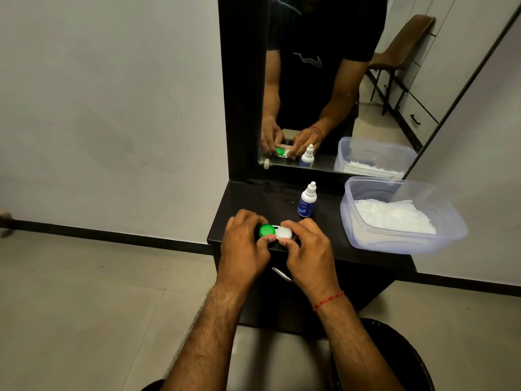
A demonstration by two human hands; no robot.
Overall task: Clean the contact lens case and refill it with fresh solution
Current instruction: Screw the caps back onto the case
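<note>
The contact lens case lies near the front left edge of the black dresser top. It has a green cap on the left and a white cap on the right. My left hand grips the green side, fingers curled around the cap. My right hand pinches the white cap between thumb and fingers. A small solution bottle, white with a blue label and its white cap on, stands upright just behind my right hand.
A clear plastic tub holding white tissues sits at the right end of the dresser top. A mirror rises behind and reflects the hands, bottle and tub. A round black bin stands on the floor at lower right.
</note>
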